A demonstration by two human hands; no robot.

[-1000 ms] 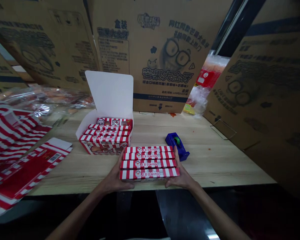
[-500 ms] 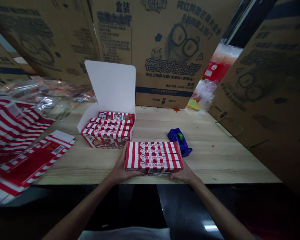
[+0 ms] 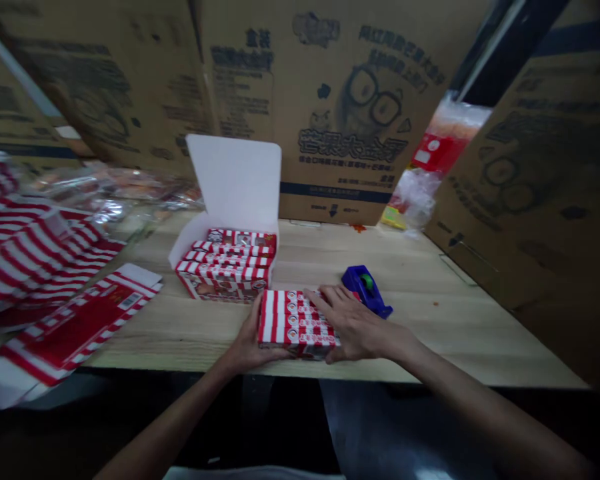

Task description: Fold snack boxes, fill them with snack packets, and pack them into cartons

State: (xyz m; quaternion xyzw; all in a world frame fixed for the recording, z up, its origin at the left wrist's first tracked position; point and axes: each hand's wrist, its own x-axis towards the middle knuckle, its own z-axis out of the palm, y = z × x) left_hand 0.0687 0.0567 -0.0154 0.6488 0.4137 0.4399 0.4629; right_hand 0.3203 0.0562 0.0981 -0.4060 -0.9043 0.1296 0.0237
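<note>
On a pale wooden workbench point(image 3: 460, 347), near its front edge, a compact stack of small red-and-white striped cardboard boxes point(image 3: 298, 324) sits between the person's two bare hands. The left hand point(image 3: 253, 339) is at the stack's left end, its fingers point(image 3: 256, 320) curled upward against the boxes and grasping that end. The right hand point(image 3: 359, 327) lies across the stack's right side, its fingers point(image 3: 325, 298) stretched out flat over the top and pressing down, with the palm's lower edge at the near corner. Whether the stack touches the wood or is slightly raised cannot be told. Just to its left and behind it stands an open white-lidded carton point(image 3: 235, 183), its lid upright, packed with matching striped boxes point(image 3: 225, 263) lying in rows. Just beyond the right hand, a blue plastic tape dispenser point(image 3: 366, 292) with a green core sits on the wood. Flat, unfolded red-and-white striped carton blanks point(image 3: 75, 327) are piled at the bench's left side, with clear plastic bags point(image 3: 110, 190) behind them. A clear bag with a red label point(image 3: 427, 170) leans at the back right, and large printed brown corrugated cartons point(image 3: 340, 113) stand around the bench.
</note>
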